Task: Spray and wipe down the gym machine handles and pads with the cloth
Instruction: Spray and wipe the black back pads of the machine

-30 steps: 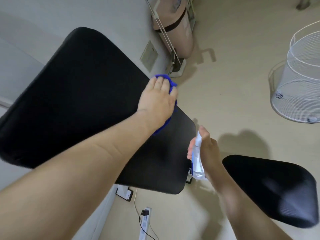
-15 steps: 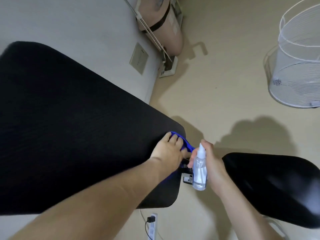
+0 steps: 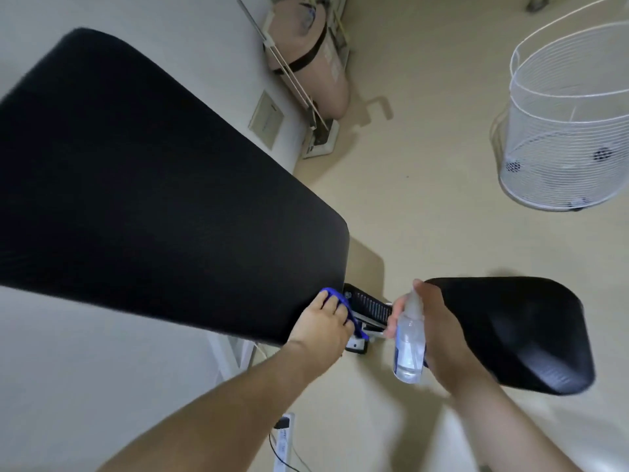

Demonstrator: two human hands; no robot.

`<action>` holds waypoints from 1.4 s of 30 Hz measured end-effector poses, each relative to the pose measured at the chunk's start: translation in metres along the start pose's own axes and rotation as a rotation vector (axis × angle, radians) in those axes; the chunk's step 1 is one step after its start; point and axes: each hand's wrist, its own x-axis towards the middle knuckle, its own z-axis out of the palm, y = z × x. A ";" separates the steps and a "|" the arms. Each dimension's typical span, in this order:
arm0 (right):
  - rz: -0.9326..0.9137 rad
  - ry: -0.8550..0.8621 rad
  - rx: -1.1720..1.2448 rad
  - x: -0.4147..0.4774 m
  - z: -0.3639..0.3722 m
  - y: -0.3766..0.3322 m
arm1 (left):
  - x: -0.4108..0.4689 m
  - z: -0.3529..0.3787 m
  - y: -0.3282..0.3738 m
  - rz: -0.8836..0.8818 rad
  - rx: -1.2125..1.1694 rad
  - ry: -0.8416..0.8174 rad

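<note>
The blue cloth (image 3: 344, 302) sits at the lower corner of the large black pad (image 3: 153, 182), pressed there under the left hand (image 3: 321, 327), whose fingers (image 3: 335, 310) lie fairly straight over it. Just beside it, the right hand (image 3: 440, 338) has its fingers wrapped round a clear spray bottle (image 3: 410, 345), in front of the smaller seat pad (image 3: 517, 332). A white wire basket (image 3: 561, 131) stands well apart on the floor (image 3: 425, 165).

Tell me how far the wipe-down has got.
Done: nothing shows for certain; the large black pad has no visible wet marks. In hand: the left hand presses the blue cloth on that pad's lower corner, while the right hand holds the spray bottle. Left: the smaller pad has no cloth on it, and no handles are in view.
</note>
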 end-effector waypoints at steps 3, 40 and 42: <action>0.039 -0.057 -0.007 -0.023 0.015 0.005 | -0.033 -0.007 -0.023 0.004 0.048 0.104; -0.051 -0.054 -0.296 -0.117 0.087 -0.049 | -0.075 -0.035 -0.066 0.072 0.165 0.080; -0.039 -0.041 -0.321 -0.112 0.082 -0.048 | -0.073 -0.053 -0.096 -0.066 0.157 0.124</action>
